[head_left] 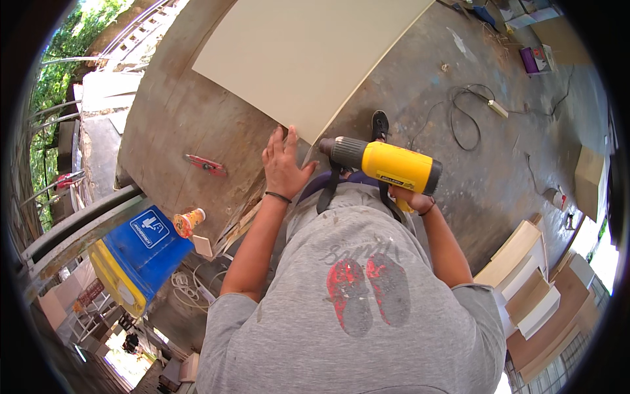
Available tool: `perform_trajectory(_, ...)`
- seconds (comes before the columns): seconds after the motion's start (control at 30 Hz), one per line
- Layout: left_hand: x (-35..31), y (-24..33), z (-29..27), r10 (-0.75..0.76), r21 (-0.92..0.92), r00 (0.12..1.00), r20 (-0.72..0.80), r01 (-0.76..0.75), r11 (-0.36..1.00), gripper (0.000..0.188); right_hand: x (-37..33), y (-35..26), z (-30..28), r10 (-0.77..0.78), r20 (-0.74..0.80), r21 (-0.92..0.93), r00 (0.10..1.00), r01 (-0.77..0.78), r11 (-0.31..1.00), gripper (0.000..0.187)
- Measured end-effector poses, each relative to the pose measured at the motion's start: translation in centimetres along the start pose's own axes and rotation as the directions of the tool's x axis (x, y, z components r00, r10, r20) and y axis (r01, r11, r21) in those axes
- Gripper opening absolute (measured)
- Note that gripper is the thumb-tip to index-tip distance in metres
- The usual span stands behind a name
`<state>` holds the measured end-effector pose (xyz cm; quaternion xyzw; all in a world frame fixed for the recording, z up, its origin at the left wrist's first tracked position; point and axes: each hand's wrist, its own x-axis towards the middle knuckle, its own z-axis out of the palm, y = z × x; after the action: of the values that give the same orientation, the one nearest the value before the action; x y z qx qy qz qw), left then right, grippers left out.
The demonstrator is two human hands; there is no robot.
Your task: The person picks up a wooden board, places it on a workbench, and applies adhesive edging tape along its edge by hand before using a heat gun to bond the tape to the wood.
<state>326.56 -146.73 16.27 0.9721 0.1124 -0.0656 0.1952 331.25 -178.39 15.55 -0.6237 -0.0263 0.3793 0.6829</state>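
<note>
A yellow and black heat gun (397, 164) is gripped by its handle in my right hand (412, 198). Its dark nozzle points left, close to the near corner of a large cream-coloured board (298, 62). That board lies on a brown wooden worktable (177, 115). My left hand (286, 163) rests flat with fingers spread, the fingertips at the board's near edge and the thumb toward the corner. To the left of this hand, a red utility knife (206, 165) lies on the table.
A blue and yellow bin (141, 246) stands at the lower left, with an orange cup (189, 222) beside it. A black cable (464, 118) coils on the floor at right, joined to a white power strip (499, 108). Cut boards (525, 279) are stacked at the lower right.
</note>
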Motion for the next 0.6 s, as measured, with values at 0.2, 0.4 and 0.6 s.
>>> perform_trajectory(0.2, 0.4, 0.0, -1.1, 0.011, 0.039, 1.0, -0.017, -0.01, 0.999, 0.093, -0.7, 1.9, -1.7, 0.185, -0.023, 0.135, 0.982, -0.18, 0.974, 0.057)
perform_trajectory(0.4, 1.2, -0.8, -1.3, 0.097, 0.066, 0.995, 0.033, -0.099, 0.993, 0.097, -0.4, 2.5, -0.9, -0.177, -0.088, -0.155, 0.98, 0.162, 0.975, 0.042)
perform_trajectory(0.6, 1.6, -1.1, -1.2, 0.131, 0.057, 0.99, 0.043, -0.134, 0.989, 0.099, -0.2, 2.4, -1.0, 0.05, -0.067, -0.001, 0.996, -0.05, 0.999, 0.049)
